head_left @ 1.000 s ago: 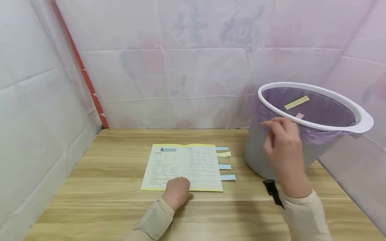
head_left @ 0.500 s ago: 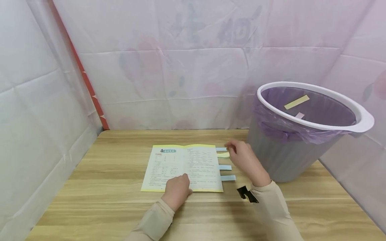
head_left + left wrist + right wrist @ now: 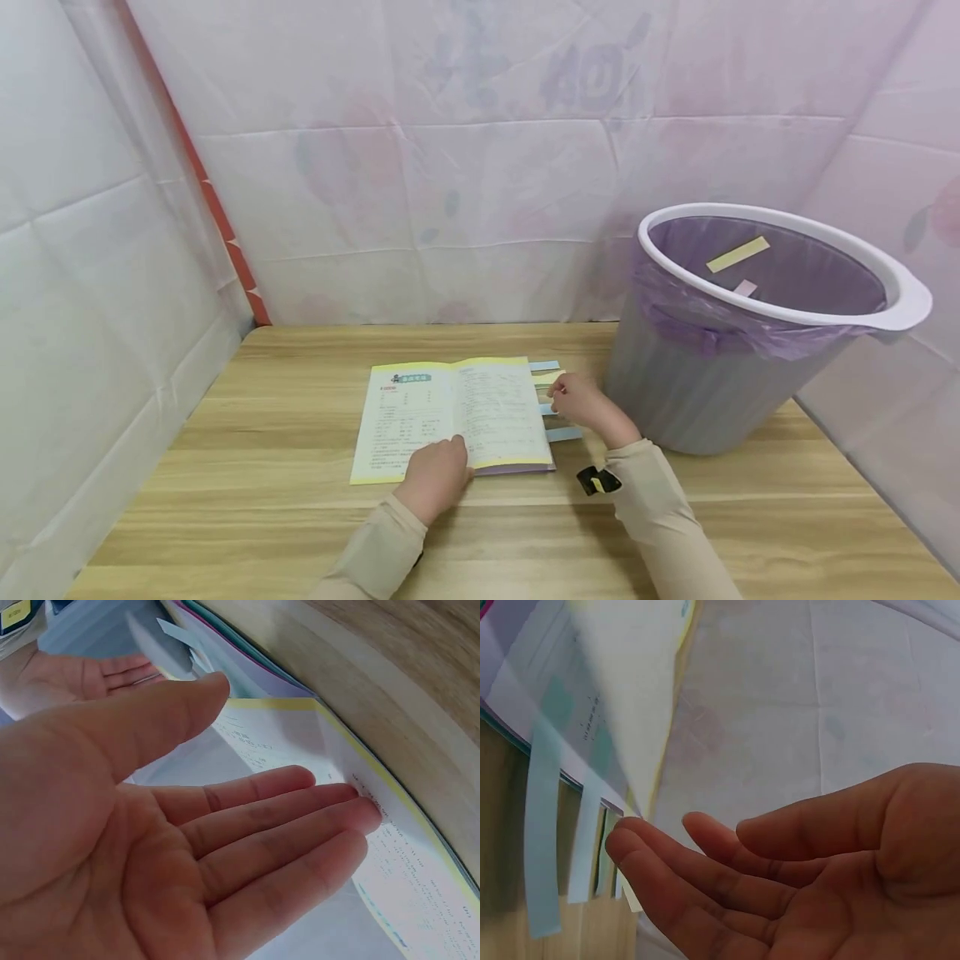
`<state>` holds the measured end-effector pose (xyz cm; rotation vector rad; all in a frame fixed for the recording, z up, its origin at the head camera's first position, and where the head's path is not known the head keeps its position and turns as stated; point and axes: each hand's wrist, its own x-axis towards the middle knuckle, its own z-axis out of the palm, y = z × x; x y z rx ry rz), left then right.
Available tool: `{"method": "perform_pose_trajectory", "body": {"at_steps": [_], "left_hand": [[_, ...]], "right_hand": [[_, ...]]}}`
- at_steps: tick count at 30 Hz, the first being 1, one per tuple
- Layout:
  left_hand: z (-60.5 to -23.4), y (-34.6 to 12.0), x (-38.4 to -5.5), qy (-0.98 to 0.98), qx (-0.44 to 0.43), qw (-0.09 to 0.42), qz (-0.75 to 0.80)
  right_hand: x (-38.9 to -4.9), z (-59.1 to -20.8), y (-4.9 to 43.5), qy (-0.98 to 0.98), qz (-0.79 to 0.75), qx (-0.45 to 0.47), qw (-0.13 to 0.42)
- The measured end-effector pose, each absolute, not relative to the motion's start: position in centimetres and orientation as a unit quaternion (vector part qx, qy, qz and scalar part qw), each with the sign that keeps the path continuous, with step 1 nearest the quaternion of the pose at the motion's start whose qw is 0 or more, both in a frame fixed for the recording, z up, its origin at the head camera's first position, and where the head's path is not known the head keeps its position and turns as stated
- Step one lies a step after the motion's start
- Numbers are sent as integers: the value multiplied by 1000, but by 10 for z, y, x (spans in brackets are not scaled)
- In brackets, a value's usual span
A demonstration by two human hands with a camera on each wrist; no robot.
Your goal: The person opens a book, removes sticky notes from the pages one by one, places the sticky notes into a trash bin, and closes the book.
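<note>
An open booklet [image 3: 408, 425] with yellow page borders lies on the table. Fingertips of my left hand [image 3: 437, 479] rest on its lower middle; in the left wrist view that hand's fingers [image 3: 300, 840] extend over the printed page. At the booklet's right edge is my right hand [image 3: 588, 406], among light blue paper strips [image 3: 564, 434] and a yellow strip [image 3: 550, 379] that stick out from the pages. The right wrist view has a raised page [image 3: 630, 690] with its corner right at the fingertips [image 3: 622, 840], the thumb apart from them. Blue strips [image 3: 544, 832] hang beside it.
A grey bin [image 3: 675, 383] with a white rim [image 3: 903, 292] and purple liner stands at the right. Inside it show a yellow strip [image 3: 738, 254] and a pink strip [image 3: 746, 288]. Sheeting [image 3: 450, 167] walls in the wooden table [image 3: 247, 517] behind and at the sides.
My right hand has come from the bin's front down left to the booklet's right edge. The right page has lifted, baring a purple edge beneath. My left hand has barely moved.
</note>
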<state>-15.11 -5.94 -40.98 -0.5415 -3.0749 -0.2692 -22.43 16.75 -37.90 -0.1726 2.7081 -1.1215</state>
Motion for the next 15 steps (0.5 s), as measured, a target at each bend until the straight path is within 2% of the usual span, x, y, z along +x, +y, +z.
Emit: {"method": "perform_pose_trajectory", "body": {"at_steps": [5, 10, 15], "left_hand": [[-409, -61, -151, -979, -173, -16, -108], [-405, -61, -147, -979, -173, -24, -102], [-387, -49, -130, -974, -221, 7, -59]], "right_hand": [[-227, -387, 159, 906, -407, -50, 110], [-229, -388, 152, 889, -446, -54, 84], [-226, -382, 150, 873, -479, -77, 49]]}}
